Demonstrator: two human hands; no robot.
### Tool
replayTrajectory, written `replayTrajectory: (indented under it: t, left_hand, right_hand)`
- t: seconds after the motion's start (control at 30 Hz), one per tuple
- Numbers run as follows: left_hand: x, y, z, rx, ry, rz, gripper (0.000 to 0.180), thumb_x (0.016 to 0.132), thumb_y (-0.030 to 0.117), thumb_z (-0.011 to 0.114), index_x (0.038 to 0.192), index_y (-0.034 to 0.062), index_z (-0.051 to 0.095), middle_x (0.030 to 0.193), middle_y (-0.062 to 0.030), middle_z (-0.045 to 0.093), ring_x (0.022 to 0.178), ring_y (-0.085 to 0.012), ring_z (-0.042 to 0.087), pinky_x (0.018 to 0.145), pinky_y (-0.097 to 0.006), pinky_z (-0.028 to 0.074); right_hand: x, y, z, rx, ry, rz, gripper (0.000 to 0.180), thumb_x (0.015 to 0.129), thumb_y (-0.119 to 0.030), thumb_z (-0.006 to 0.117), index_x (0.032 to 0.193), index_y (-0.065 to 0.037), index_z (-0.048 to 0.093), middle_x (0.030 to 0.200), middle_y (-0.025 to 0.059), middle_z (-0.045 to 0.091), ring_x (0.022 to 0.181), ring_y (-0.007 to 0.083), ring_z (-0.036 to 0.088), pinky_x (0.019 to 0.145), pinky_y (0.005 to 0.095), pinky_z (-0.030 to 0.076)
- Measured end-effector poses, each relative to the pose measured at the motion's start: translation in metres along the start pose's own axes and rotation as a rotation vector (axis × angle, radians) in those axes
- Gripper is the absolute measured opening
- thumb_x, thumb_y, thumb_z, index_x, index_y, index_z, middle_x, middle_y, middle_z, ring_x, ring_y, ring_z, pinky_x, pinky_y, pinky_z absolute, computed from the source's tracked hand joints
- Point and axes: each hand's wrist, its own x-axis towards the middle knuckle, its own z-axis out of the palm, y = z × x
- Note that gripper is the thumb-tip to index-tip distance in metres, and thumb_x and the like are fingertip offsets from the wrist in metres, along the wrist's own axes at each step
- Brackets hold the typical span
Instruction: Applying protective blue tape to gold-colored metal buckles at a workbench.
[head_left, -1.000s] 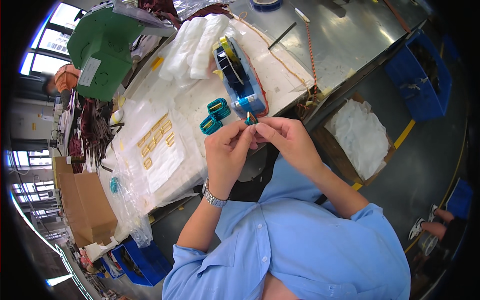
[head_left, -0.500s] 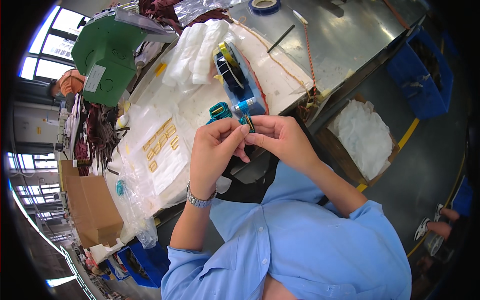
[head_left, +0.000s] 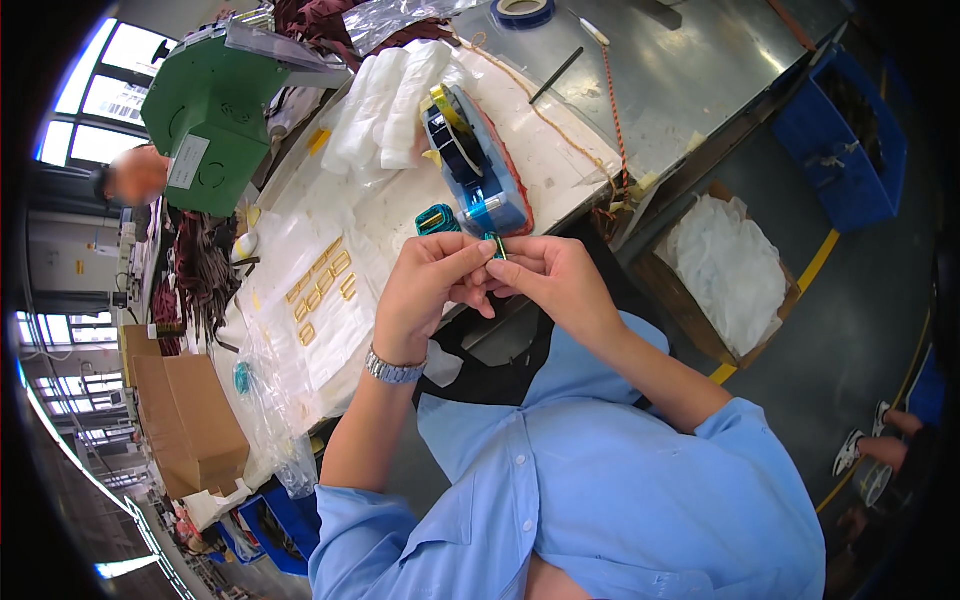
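My left hand (head_left: 418, 290) and my right hand (head_left: 568, 290) meet in front of the tape dispenser (head_left: 511, 200). Between their fingertips they pinch a small gold-coloured metal piece (head_left: 500, 250) with teal film on it; the fingers hide much of it. The dispenser has a blue-grey body and carries dark and yellow tape rolls. Just left of its front end lies a small stack of gold pieces wrapped in teal film (head_left: 437, 219). Further left, flat gold buckle-like frames (head_left: 318, 285) lie in rows on a white sheet.
White foam rolls (head_left: 385, 105) lie behind the dispenser. A green machine (head_left: 215, 110) stands at the far left, a cardboard box (head_left: 190, 425) nearer. At right are a metal tabletop (head_left: 690, 70), a lined carton (head_left: 725, 270) and a blue crate (head_left: 840, 130). Another person (head_left: 140, 175) is at far left.
My left wrist has shifted slightly left and my fingers have changed their hold on the small piece, which looks turned. The wrapped stack and the dispenser stay in place on the table.
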Motion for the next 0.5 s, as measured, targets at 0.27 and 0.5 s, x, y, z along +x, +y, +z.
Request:
replayTrajectory:
  t: [0.27, 0.5]
  left_hand:
    - [0.005, 0.019, -0.013, -0.11, -0.097, -0.166, 0.027, 0.106, 0.019, 0.075, 0.086, 0.0017, 0.069, 0.075, -0.0019, 0.065, 0.059, -0.0107, 0.066, 0.058, -0.033, 0.067]
    - [-0.001, 0.021, -0.014, -0.016, 0.028, -0.098, 0.023, 0.106, 0.018, 0.075, 0.092, -0.0001, 0.071, 0.076, -0.0004, 0.067, 0.06, -0.0104, 0.067, 0.06, -0.031, 0.065]
  right_hand:
    - [0.011, -0.014, -0.012, -0.23, -0.068, -0.169, 0.046, 0.096, -0.015, 0.086, 0.131, 0.01, 0.071, 0.113, 0.0155, 0.082, 0.102, 0.0182, 0.08, 0.094, 0.0313, 0.063]
    - [0.012, -0.015, -0.002, -0.154, -0.01, -0.102, 0.043, 0.096, -0.009, 0.085, 0.133, 0.009, 0.072, 0.109, 0.0095, 0.082, 0.097, 0.01, 0.076, 0.086, 0.0251, 0.062]
